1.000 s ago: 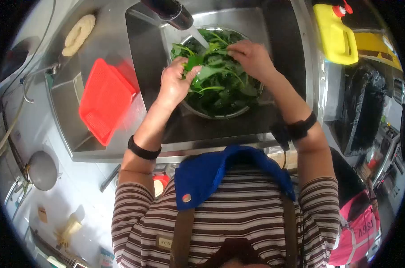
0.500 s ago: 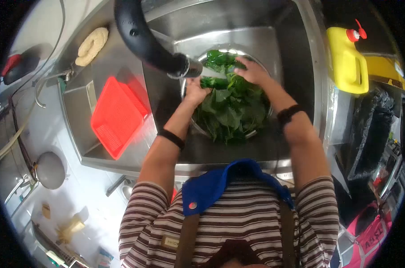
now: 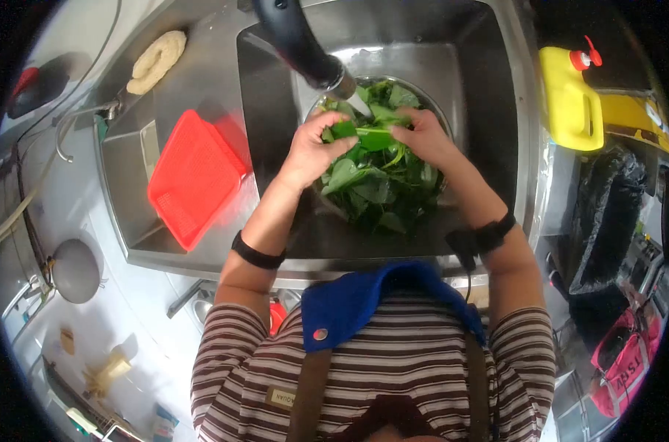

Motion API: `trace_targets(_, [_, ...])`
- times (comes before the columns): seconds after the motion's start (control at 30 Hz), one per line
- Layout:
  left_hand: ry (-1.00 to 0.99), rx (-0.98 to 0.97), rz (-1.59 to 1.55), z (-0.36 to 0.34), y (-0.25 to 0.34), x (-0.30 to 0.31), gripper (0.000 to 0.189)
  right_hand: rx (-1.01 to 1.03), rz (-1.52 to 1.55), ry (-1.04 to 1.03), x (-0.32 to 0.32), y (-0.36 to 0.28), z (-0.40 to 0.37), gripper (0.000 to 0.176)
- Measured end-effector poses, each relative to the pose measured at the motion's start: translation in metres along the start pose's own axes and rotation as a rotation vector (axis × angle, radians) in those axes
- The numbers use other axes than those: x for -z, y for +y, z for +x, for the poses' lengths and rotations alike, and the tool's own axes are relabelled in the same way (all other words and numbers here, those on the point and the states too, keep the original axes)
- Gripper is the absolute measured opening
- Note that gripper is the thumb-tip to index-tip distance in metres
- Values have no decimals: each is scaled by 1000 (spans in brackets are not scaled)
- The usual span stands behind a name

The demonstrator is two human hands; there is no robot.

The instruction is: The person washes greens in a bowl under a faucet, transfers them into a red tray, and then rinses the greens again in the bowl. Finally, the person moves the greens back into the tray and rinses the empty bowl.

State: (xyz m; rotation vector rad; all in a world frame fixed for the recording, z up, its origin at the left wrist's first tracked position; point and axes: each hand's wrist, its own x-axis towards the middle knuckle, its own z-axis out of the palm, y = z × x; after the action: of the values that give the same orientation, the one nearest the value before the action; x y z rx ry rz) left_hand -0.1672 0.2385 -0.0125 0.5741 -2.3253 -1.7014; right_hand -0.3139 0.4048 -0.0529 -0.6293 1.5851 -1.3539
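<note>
Leafy greens (image 3: 378,188) fill a round metal basin (image 3: 445,118) standing in the sink. Water runs onto them from the black faucet (image 3: 305,51), whose spout hangs over the far side of the basin. My left hand (image 3: 312,147) is closed on some green leaves at the basin's left side. On the right, my right hand (image 3: 424,138) pinches the other end of the same bright green piece, a leaf or stem stretched between both hands. The lower leaves are dark and wet, and some fingertips are hidden by leaves.
A red plastic basket (image 3: 194,180) sits on the steel drainboard to the left, with a beige, rope-like scrubber (image 3: 157,62) behind it. Right of the sink stands a yellow jug (image 3: 570,99) with a red cap. The sink's raised steel rim (image 3: 522,147) surrounds the basin.
Both hands have moved closer together over the basin and now hold greens between them. My right hand, spread over the leaves before, has closed. The faucet appears further right in view.
</note>
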Motion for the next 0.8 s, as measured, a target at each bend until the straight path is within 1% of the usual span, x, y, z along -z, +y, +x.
trace_targets(0.03, [-41,-44,104,-1,10,5,26,-104,-272,26,-2,7,-1,19])
trace_targets(0.07, [-80,-92,210,1,21,9,27,-15,-297,49,-1,10,-4,18])
trace_targets(0.13, [-32,-140,188,2,26,14,26,158,-343,81,0,10,-7,20])
trace_targets(0.17, [-14,-150,175,-2,28,14,26,201,-347,41,7,9,-7,20])
trace_targets(0.2, [72,-96,137,-6,31,12,24,253,-540,78,10,21,-9,20])
trace_targets(0.27, [111,-213,363,-10,10,0,25,375,-938,173,23,54,-7,23])
trace_targets(0.3, [22,-213,500,-16,-22,-7,26,315,-949,179,27,65,-7,23])
trace_targets(0.33, [-57,-238,414,-27,-60,-16,30,355,-1013,129,25,62,-8,23])
trace_targets(0.4, [-309,-37,748,-52,-90,-40,41,414,-1131,34,14,52,-21,24])
trace_targets(0.43, [-461,117,737,-58,-90,-53,49,332,-1222,-73,2,55,-29,31])
trace_targets(0.47, [-607,270,720,-62,-90,-66,58,286,-1283,-159,-5,59,-35,33])
trace_targets(0.5, [-742,274,844,-65,-100,-76,68,245,-1343,-246,-11,64,-38,35])
trace_targets(0.53, [-840,329,913,-59,-105,-84,70,205,-1401,-333,-15,72,-35,37])
trace_targets(0.6, [-1040,451,1046,-50,-114,-97,74,127,-1374,-388,-18,111,-21,38])
trace_targets(0.63, [-1044,460,991,-45,-113,-97,65,85,-1358,-416,-20,124,-14,39])
trace_targets(0.67, [-1005,451,977,-42,-119,-98,59,49,-1366,-446,-20,138,-6,37])
trace_targets(0.73, [-926,430,946,-42,-142,-102,46,-26,-1384,-505,-21,154,8,32])
trace_targets(0.8, [-928,448,787,-38,-215,-110,34,-133,-1214,-561,-14,174,25,26])
